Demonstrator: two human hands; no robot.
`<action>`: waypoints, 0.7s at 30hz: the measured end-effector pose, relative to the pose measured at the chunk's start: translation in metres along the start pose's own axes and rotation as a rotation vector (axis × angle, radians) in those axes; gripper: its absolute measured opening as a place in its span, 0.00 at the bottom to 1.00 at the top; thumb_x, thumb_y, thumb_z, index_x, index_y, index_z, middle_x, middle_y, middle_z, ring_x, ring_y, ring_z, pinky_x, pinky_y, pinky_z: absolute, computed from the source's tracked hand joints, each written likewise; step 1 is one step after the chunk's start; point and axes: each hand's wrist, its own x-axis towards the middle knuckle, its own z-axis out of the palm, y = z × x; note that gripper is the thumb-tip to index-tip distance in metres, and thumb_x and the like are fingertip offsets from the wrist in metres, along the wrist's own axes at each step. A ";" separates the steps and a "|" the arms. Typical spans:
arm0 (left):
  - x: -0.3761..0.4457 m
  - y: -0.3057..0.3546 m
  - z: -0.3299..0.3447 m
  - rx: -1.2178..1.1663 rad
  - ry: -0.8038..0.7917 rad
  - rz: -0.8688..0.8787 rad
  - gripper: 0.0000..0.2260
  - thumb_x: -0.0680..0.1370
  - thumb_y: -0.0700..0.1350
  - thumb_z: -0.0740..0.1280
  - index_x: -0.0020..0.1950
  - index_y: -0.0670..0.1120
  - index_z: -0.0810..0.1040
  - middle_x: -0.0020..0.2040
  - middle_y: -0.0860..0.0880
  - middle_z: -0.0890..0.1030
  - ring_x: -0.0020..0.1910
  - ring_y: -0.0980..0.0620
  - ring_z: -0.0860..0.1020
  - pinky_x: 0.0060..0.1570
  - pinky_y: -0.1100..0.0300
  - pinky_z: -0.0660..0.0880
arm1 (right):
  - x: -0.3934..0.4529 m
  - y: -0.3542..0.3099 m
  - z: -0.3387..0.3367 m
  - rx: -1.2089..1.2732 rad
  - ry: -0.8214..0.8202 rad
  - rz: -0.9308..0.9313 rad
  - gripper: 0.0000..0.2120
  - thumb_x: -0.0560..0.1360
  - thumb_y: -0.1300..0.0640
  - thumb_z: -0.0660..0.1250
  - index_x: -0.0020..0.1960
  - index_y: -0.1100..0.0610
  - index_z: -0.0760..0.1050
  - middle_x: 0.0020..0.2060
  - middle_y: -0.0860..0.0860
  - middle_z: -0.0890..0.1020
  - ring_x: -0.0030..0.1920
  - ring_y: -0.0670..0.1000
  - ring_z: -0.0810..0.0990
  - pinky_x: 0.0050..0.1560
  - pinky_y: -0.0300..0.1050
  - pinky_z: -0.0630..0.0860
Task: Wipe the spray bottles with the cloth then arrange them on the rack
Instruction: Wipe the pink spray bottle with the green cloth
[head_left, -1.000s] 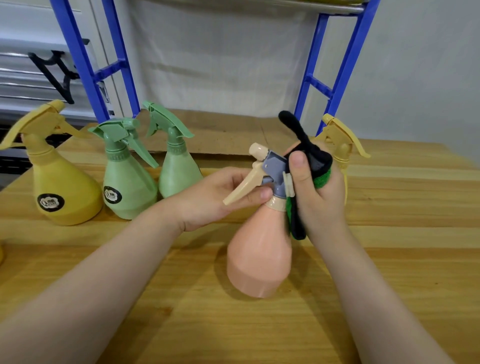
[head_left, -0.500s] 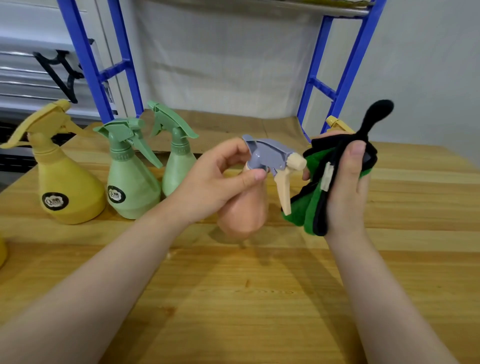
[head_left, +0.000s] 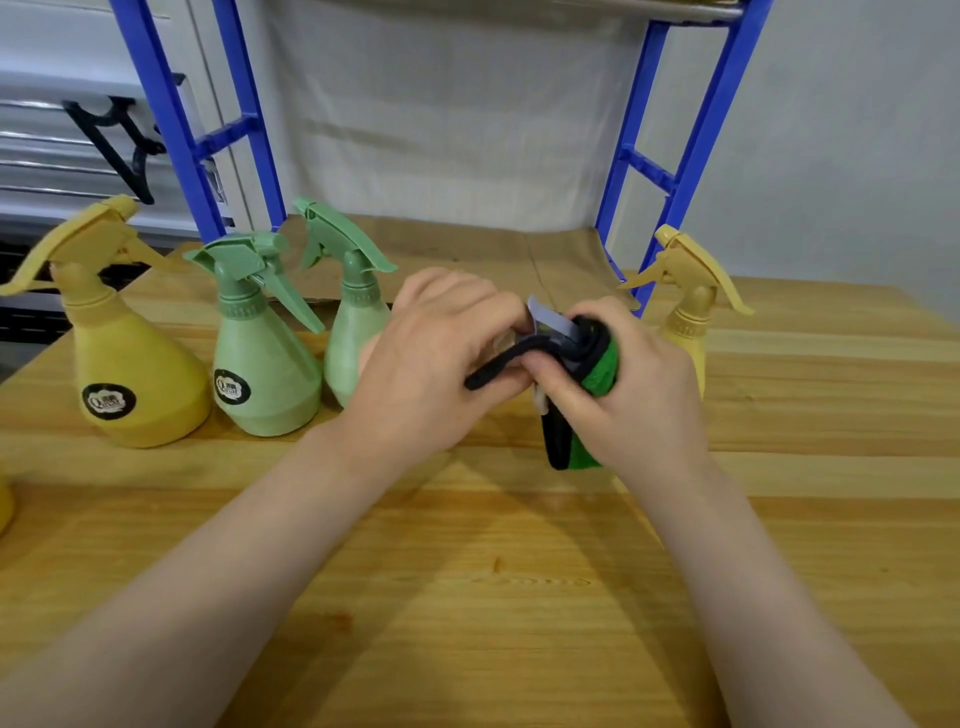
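My left hand (head_left: 436, 364) grips the peach spray bottle (head_left: 370, 349), which is almost hidden behind it; only a sliver of its body and its grey spray head (head_left: 551, 325) show. My right hand (head_left: 623, 395) holds the green cloth with black trim (head_left: 582, 415) wrapped over that spray head. Both hands meet above the wooden table (head_left: 493, 571). A yellow bottle (head_left: 130, 358) and two green bottles (head_left: 260, 358) (head_left: 353, 322) stand at the left; another yellow bottle (head_left: 691, 306) stands at the right behind my right hand.
The blue rack (head_left: 675, 156) rises behind the table, with brown paper (head_left: 467, 249) lying on its lowest level. A yellow object (head_left: 4, 504) peeks in at the left edge. A black bracket (head_left: 119, 145) hangs on the wall at far left.
The peach bottle has turned away from me behind my left hand. My right hand has moved left and brought the cloth onto the grey spray head.
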 end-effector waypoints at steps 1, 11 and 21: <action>0.000 0.001 0.001 -0.003 0.010 -0.004 0.10 0.70 0.48 0.73 0.41 0.46 0.74 0.36 0.55 0.69 0.40 0.54 0.67 0.51 0.58 0.61 | 0.000 0.000 0.000 -0.021 0.042 -0.034 0.23 0.73 0.34 0.63 0.50 0.54 0.76 0.40 0.45 0.80 0.39 0.48 0.76 0.38 0.44 0.71; -0.004 0.006 0.012 -0.075 0.022 -0.090 0.12 0.69 0.54 0.72 0.45 0.48 0.77 0.41 0.56 0.77 0.46 0.51 0.76 0.55 0.56 0.64 | 0.002 -0.003 -0.004 -0.018 0.104 0.004 0.29 0.77 0.32 0.53 0.41 0.57 0.76 0.30 0.48 0.76 0.31 0.50 0.71 0.33 0.45 0.66; -0.004 0.005 0.010 -0.324 0.073 -0.278 0.15 0.69 0.59 0.71 0.44 0.49 0.77 0.41 0.56 0.79 0.45 0.56 0.75 0.51 0.52 0.70 | 0.003 -0.012 0.002 0.689 0.197 0.235 0.06 0.73 0.48 0.69 0.45 0.47 0.73 0.37 0.38 0.79 0.40 0.41 0.78 0.45 0.36 0.73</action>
